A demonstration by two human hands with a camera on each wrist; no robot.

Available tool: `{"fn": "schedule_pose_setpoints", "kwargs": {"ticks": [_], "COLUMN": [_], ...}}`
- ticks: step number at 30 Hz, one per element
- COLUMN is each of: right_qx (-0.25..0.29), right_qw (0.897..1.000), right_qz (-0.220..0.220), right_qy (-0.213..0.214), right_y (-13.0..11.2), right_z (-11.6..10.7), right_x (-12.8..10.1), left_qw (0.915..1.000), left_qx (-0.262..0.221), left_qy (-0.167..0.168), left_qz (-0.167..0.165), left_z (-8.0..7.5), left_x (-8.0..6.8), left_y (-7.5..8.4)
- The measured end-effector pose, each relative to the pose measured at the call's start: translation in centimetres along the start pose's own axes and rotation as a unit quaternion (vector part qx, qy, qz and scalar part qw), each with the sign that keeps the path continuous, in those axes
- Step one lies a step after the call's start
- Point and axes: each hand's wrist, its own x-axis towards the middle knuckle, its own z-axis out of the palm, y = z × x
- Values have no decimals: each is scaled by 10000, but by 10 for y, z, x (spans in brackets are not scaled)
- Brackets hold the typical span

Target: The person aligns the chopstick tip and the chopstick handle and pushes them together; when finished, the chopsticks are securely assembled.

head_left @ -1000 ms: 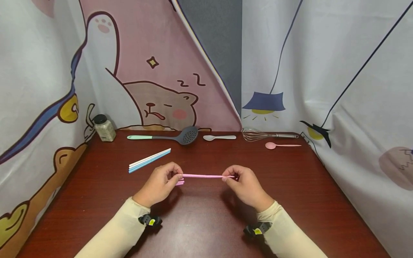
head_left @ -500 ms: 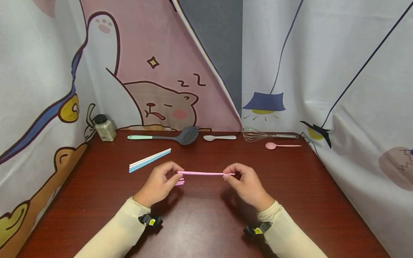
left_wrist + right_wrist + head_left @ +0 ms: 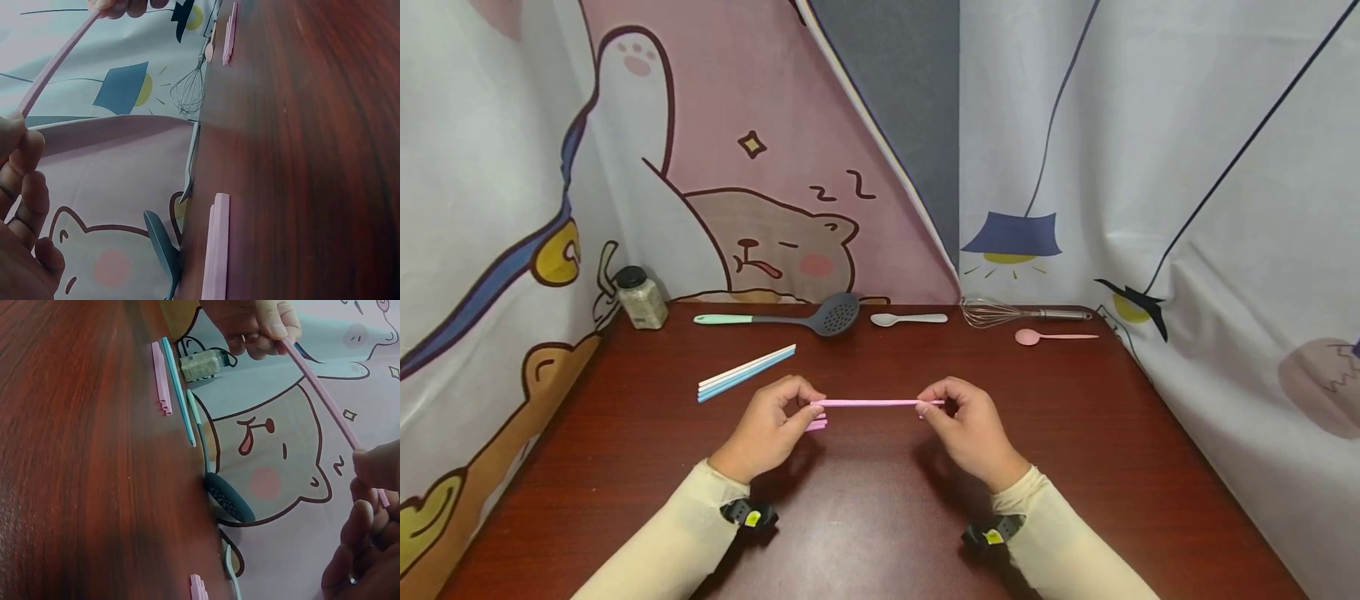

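Note:
A pink chopstick (image 3: 871, 403) hangs level above the table, held between both hands. My left hand (image 3: 775, 425) pinches its left end with thumb and fingertips; my right hand (image 3: 973, 429) pinches it close to the right end. The left wrist view shows the same chopstick (image 3: 59, 62) slanting between the two hands. In the right wrist view a short end of the chopstick (image 3: 383, 499) sticks out past the right thumb. More pink chopsticks (image 3: 817, 423) lie on the table below the left hand, mostly hidden by it. Another pink bunch (image 3: 198, 589) lies under the right hand.
White and blue chopsticks (image 3: 747, 375) lie side by side at the left. Along the back are a jar (image 3: 642, 298), a slotted spoon (image 3: 835, 317), a white spoon (image 3: 910, 319), a whisk (image 3: 1000, 313) and a pink spoon (image 3: 1028, 337). Printed cloth hangs behind the table (image 3: 865, 517).
The chopstick has risen slightly, and its left end now shows in front of the left fingertips. Both hands have barely moved and keep their pinch. The head view has shifted a little.

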Motion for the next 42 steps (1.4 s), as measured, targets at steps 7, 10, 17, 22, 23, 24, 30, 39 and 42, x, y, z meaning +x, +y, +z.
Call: {"fn": "schedule_pose_setpoints", "kwargs": {"ticks": [7, 10, 17, 22, 23, 24, 30, 39, 42], "right_qx": [109, 175, 422, 332, 256, 182, -122, -22, 24], "right_qw": [9997, 9996, 9990, 9993, 9994, 9996, 9995, 9992, 9992], "right_qz": [-179, -179, -110, -118, -109, -99, 63, 283, 289], "right_qy": [132, 140, 61, 155, 180, 202, 292, 282, 277], "right_y": [0, 3, 10, 15, 16, 18, 27, 34, 34], "right_z": [4, 4, 2, 0, -1, -2, -8, -11, -11], "right_x": [-1, 0, 4, 5, 6, 6, 9, 12, 12], "left_qw": [9998, 9992, 9981, 9978, 9979, 9979, 9926, 9609, 9514], "left_qx": [59, 298, 562, 616, 607, 608, 995, 1863, 2022], "left_qy": [70, 73, 67, 175, 192, 205, 571, 1539, 1692], "left_qz": [184, 273, 229, 152, 101, 42, -392, -1349, -1588], "left_z": [-2, -4, -8, -16, -18, -21, -48, -99, -109], "left_x": [0, 1, 3, 3, 3, 3, 6, 3, 1], "left_y": [-2, -3, -10, -18, -19, -20, -36, -66, -71]}}
